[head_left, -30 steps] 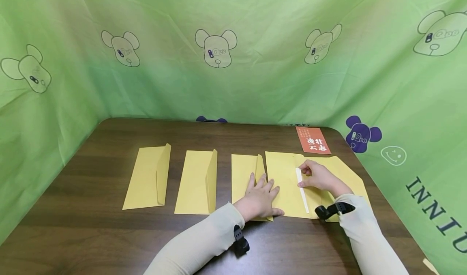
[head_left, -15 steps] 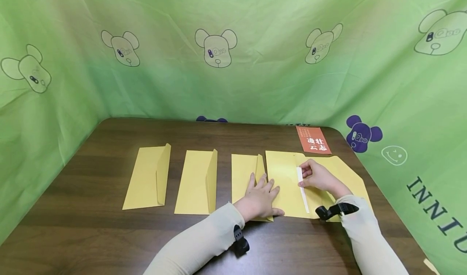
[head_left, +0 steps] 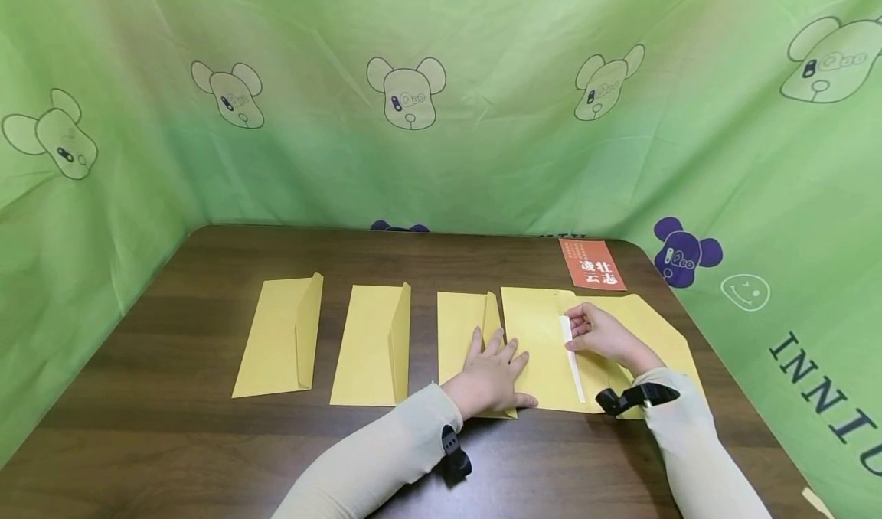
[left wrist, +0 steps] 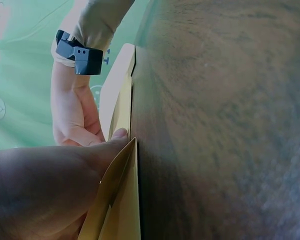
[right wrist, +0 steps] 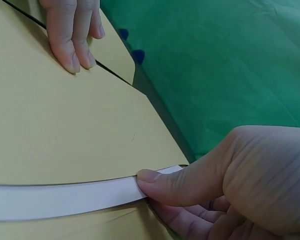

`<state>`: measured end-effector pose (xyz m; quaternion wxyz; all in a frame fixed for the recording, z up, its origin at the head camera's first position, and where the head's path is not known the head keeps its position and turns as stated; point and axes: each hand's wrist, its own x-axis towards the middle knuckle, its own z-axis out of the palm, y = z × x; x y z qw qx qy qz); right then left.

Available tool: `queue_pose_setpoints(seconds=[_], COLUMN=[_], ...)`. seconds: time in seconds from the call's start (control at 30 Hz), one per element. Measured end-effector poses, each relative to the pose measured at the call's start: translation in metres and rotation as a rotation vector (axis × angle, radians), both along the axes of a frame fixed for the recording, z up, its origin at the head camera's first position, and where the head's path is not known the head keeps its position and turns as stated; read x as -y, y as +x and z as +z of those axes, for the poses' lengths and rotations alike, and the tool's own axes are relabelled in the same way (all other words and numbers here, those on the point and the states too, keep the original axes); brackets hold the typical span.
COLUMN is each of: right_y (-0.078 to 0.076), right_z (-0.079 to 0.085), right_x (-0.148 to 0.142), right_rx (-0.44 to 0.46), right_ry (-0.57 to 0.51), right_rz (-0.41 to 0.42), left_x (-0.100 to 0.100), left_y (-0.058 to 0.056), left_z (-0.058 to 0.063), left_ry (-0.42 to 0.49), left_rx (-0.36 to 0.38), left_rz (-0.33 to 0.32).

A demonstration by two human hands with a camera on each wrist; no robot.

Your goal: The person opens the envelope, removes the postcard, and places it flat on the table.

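A yellow envelope (head_left: 534,343) lies on the table with its flap (head_left: 651,328) folded out to the right. From its mouth shows a narrow strip of white paper (head_left: 576,373). My right hand (head_left: 606,339) pinches this paper near its far end; in the right wrist view the thumb (right wrist: 165,187) presses on top, with curled fingers below. The rest of the paper is hidden inside. My left hand (head_left: 488,377) rests with spread fingers across the envelope's left edge and a neighbouring yellow envelope (head_left: 455,328), whose flap is partly raised.
Two more yellow envelopes, one at far left (head_left: 272,343) and one beside it (head_left: 365,343), lie with flaps partly raised. A red card (head_left: 592,265) with white characters is at the back right of the brown table (head_left: 172,442). Green printed cloth (head_left: 482,167) hangs around the table.
My right hand and the far end of the white paper have shifted very slightly to the right. The left hand stays in place.
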<state>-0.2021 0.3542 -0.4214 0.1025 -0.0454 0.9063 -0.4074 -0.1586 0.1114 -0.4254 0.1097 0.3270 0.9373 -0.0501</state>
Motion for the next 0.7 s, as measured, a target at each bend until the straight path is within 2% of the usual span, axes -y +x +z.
queue_pose_setpoints(seconds=[0.7], right_y=[-0.0034], right_z=[-0.0031], right_x=[0.0026], right_rx=[-0.032], right_ry=[-0.061], right_rz=[-0.016], left_x=[-0.0001], left_y=[0.0007], left_z=[-0.0011], left_ry=[-0.009], left_rx=[-0.016], left_rz=[-0.006])
